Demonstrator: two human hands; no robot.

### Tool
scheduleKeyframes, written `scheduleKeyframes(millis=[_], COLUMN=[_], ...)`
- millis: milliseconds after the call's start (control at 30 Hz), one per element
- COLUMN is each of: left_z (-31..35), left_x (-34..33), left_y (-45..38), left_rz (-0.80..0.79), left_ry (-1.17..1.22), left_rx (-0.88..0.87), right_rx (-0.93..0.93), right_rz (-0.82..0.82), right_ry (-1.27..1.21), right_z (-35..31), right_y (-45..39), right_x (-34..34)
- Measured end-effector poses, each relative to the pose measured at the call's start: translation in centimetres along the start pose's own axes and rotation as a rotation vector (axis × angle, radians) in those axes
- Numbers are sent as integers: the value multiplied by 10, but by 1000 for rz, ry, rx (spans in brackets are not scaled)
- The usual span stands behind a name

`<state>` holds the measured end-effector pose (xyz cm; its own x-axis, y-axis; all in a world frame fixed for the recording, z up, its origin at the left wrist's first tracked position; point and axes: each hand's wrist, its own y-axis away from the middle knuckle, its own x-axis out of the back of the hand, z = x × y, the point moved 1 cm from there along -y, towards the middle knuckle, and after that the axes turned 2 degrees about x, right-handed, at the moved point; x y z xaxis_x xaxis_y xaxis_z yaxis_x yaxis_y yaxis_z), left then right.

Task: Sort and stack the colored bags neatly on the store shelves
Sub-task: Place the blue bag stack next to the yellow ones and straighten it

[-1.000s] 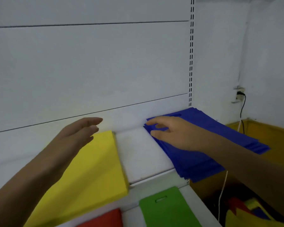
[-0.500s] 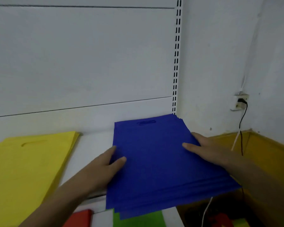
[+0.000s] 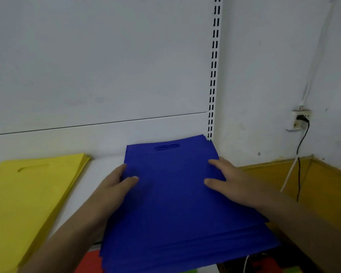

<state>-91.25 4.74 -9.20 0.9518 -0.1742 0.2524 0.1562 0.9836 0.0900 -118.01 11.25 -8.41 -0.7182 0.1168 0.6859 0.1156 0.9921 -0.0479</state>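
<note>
Left hand (image 3: 116, 186) grips the left edge of the blue bag stack (image 3: 175, 194), thumb lying on top and fingers tucked along the side. To its left, well apart on the same white shelf (image 3: 98, 170), lies the yellow bag stack (image 3: 28, 194). Across the blue stack, the right hand (image 3: 230, 184) holds the right edge the same way. Its long axis runs away from the person toward the back panel, handle cutout at the far end, near end overhanging the shelf front; a push straight back looks due.
</note>
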Motion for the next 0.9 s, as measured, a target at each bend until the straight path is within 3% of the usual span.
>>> scheduleKeyframes(millis=[133, 233, 333, 433, 533, 600, 767, 900], left_z=[3, 7, 9, 15, 19, 22, 26, 28], left_x=[27, 31, 21, 21, 49, 53, 17, 37], left_y=[-7, -4, -7, -14, -33, -42, -49, -53], left_rz=[137, 234, 133, 55, 246, 285, 159, 329], left_ry=[146, 28, -78, -140, -115, -112, -178, 4], left_rx=[27, -28, 10, 44, 44, 84, 74, 68], right_rx=[-8, -60, -142, -146, -146, -161, -182, -179], right_rz=[-92, -2, 41, -28, -23, 31, 12, 97], right_ry=[-179, -262, -397, -376, -399, -463, -502, -442], right_z=[-9, -13, -20, -32, -29, -28, -41, -28], right_y=[0, -19, -47, -64, -73, -75, -86, -80], right_x=[-5, 1, -6, -14, -8, -4, -13, -4])
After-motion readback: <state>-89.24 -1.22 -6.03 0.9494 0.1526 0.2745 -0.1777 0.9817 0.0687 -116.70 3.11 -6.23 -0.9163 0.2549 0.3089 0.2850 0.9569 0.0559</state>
